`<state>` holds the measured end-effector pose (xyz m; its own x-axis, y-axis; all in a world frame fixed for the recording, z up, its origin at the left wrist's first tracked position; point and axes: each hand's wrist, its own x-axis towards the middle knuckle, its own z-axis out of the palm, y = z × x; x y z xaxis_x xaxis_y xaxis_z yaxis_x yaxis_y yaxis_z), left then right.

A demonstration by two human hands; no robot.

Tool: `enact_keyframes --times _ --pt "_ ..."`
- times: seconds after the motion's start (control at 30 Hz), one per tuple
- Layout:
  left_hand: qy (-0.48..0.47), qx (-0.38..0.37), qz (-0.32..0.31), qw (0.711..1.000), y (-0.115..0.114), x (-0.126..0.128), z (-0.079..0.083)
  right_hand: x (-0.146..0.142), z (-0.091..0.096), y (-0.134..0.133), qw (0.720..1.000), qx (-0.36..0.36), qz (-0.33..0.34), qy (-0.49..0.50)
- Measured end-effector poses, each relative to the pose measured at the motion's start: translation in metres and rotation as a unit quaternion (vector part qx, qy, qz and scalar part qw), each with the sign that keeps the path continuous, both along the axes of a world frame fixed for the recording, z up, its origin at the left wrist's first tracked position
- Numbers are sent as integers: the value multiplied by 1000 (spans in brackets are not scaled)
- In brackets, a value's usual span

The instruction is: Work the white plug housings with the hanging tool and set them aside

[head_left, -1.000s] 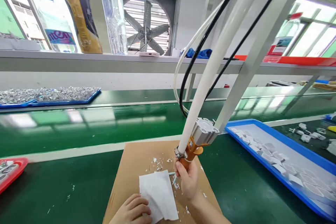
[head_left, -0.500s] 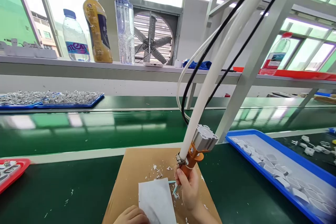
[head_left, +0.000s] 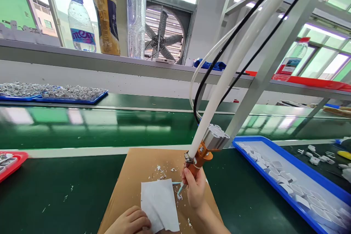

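R hand (head_left: 193,190) fisted round orange tool (head_left: 197,159), L hand (head_left: 128,223) curled, pinning white sheet (head_left: 159,204) at cardboard's (head_left: 128,168) front edge; stiff hose (head_left: 233,62) could drag tip off-line & tear it

The head-worn camera faced forward and down across the conveyor belt (head_left: 82,131). The right hand (head_left: 193,190), gripping the orange tool (head_left: 197,159), sat close at the lower edge.

The right hand (head_left: 194,189) grips an orange tool (head_left: 197,159) joined to a white hose (head_left: 233,69). The left hand (head_left: 130,221) presses a white sheet (head_left: 160,204) on a brown board (head_left: 131,175).
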<state>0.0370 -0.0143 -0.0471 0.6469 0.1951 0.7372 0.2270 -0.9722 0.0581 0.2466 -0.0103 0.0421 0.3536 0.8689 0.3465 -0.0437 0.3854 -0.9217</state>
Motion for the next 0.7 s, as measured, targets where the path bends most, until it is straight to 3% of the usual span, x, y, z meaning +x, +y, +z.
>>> enact_keyframes --times 0.2,0.37,0.5,0.7 --pt "7 35 2 999 -6 0 0 -1 3 0 1000 4 3 0" --pt "31 36 -34 998 -9 -9 12 -5 7 -2 1000 12 9 -5" --pt "79 -45 -40 995 -8 -20 18 -8 10 -3 1000 11 18 -10" --pt "27 -151 48 987 -1 -32 8 -13 14 -5 999 -19 47 9"
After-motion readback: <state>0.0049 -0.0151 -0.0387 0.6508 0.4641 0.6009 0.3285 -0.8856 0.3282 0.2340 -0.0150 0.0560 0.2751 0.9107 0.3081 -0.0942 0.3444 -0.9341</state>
